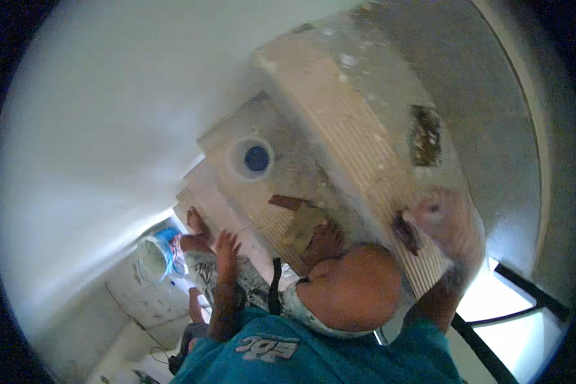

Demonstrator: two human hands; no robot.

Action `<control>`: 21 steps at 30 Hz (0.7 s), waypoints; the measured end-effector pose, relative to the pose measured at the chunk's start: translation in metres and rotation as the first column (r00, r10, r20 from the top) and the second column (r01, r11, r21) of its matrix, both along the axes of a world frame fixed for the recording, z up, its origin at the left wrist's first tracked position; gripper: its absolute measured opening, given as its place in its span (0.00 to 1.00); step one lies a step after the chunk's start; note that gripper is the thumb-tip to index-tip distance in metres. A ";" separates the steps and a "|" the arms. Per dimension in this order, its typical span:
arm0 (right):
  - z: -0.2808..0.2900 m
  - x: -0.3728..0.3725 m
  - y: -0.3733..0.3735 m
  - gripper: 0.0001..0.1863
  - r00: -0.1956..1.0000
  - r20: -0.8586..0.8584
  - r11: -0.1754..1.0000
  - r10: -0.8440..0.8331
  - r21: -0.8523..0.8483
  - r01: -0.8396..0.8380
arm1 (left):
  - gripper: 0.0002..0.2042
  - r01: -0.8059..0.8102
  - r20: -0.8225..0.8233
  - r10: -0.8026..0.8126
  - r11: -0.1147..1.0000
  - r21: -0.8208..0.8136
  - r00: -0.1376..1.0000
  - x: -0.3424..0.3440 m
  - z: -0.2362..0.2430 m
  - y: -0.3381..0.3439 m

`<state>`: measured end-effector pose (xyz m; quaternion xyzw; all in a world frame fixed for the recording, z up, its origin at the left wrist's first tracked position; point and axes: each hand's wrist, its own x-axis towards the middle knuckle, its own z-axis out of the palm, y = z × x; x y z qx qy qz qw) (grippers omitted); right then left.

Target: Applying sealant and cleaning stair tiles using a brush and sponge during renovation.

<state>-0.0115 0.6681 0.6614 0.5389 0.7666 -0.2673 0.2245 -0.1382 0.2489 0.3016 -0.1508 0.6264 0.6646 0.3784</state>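
Observation:
My left hand (pixel 226 248) is open beside my left leg, fingers spread, with nothing in it. Over the ribbed edge of a tan tiled step (pixel 339 109), my right hand (pixel 443 214) is smeared by motion and pale with dust. A dark brown piece (pixel 406 232) shows at its fingers; its kind is unclear, but the hand seems closed on it. On the lower step, near my right foot, lie a reddish-brown strip (pixel 288 202) and a tan square piece (pixel 303 225). Farther off on that step stands a white round container (pixel 242 168), dark blue inside.
A dark, rough rectangular patch (pixel 425 136) marks the dusty upper step. White wall (pixel 121 115) rises along the left, grey wall (pixel 480 83) on the right. Down at the left is a blue bucket (pixel 171 246) with a pale inside. Another person's leg (pixel 196 306) shows nearby.

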 end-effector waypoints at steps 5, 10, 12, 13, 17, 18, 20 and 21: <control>-0.014 0.027 -0.047 0.17 0.996 0.092 0.995 0.011 0.096 -0.020 | 0.24 0.382 0.003 -0.409 0.849 -0.365 0.913 0.006 -0.012 0.031; -0.063 0.084 -0.057 0.17 0.918 -0.337 0.906 0.210 0.420 -0.053 | 0.22 0.246 0.015 -0.259 0.896 -0.369 0.966 0.007 -0.039 0.046; -0.066 0.074 -0.057 0.16 0.931 -0.269 0.888 0.249 0.446 -0.109 | 0.21 0.251 0.099 -0.230 0.889 -0.383 0.968 0.000 -0.026 0.046; -0.067 0.069 -0.056 0.15 0.942 -0.202 0.867 0.269 0.476 -0.145 | 0.21 0.210 -0.031 -0.245 0.882 -0.421 0.969 0.001 -0.023 0.042; -0.068 0.063 -0.033 0.15 0.974 -0.125 0.935 0.190 0.324 -0.141 | 0.21 0.189 -0.001 -0.207 0.893 -0.408 0.978 0.005 -0.017 0.052; -0.067 0.060 -0.026 0.16 0.945 -0.294 0.926 0.145 0.376 -0.025 | 0.21 0.178 -0.006 -0.196 0.901 -0.396 0.981 0.007 -0.023 0.054; -0.058 0.052 -0.011 0.20 0.742 -0.662 0.964 0.110 0.253 0.083 | 0.20 0.189 -0.112 -0.258 0.886 -0.423 0.960 0.011 -0.034 0.062; -0.053 0.041 -0.006 0.19 0.806 -0.581 0.953 0.113 0.294 0.078 | 0.20 0.216 -0.123 -0.278 0.902 -0.373 0.953 0.012 -0.037 0.067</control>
